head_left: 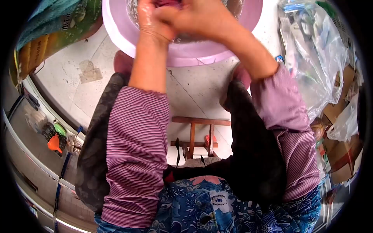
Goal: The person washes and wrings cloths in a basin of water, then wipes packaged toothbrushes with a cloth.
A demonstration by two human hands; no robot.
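Both of my hands are together over a pink basin (186,58) at the top of the view. My left hand (153,19) is wet, its fingers closed around a dark red cloth-like item (169,3). Across it lies my right hand (194,17), its fingers pressed round the same item. The item is mostly hidden by my hands and cut off by the top edge. Water (186,39) shows in the basin below them.
A wooden stool frame (192,139) stands between my legs. Clear plastic bags (311,58) and cardboard (342,155) lie at the right. A teal cloth (46,19) and printed bag (74,33) are upper left; a shelf holds an orange funnel (55,143).
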